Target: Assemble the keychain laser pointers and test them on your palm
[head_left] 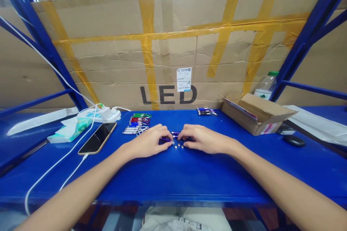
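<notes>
My left hand (150, 140) is closed around a small purple metal tube (166, 139), like a mini penlight, with a silvery end toward the middle. Facing it, my right hand (202, 139) has its fingers curled in. Something dark purple shows partly beneath those fingers, but what they grip is hidden. Purple tube pieces with silver bands (175, 134) lie on the table by the right fingertips. Just in front of them sit several small silvery button cells (179, 145), close under both hands.
Behind my left hand lies a row of coloured penlights (135, 124); dark ones (206, 112) lie farther back. Left are a phone (98, 138), tissues (71, 130), a power strip (105, 114) and white cable. Right are an open cardboard box (256, 112), a bottle (267, 86) and a black mouse (294, 140).
</notes>
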Motion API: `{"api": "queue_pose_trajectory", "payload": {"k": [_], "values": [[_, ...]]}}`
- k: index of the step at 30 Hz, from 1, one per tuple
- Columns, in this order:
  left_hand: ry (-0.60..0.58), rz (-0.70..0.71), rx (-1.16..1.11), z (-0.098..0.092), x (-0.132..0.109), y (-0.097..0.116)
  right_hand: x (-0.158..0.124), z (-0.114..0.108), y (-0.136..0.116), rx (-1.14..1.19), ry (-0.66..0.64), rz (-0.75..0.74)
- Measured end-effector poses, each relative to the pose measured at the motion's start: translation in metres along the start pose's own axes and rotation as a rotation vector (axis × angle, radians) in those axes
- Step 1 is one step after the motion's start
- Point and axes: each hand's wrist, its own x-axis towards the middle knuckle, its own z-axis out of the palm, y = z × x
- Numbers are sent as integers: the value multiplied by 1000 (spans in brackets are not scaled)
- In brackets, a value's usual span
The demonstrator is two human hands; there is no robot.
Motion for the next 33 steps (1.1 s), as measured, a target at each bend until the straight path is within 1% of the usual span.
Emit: {"api": "queue_pose_trajectory", "payload": {"k": [5, 11, 16, 20, 26, 30, 33], "values": [[-2, 0, 5, 0, -1, -3, 3, 10, -3, -48, -17, -17], [-26, -21, 37, 1, 0, -7, 5, 18, -5, 11, 3, -53], [-48, -63, 33, -1, -1, -5, 5, 18, -9, 71, 1, -74], [-50, -88, 45, -5, -1, -2, 5, 20, -12, 43, 14, -103], [-62, -69, 69, -8, -3, -1, 7, 22, -12, 40, -10, -133], [-78, -76, 76, -11, -3, 0, 6, 17, -10, 49, -23, -148], [-86, -81, 61, -12, -3, 3, 4, 11, -6, 44, -29, -105]]}}
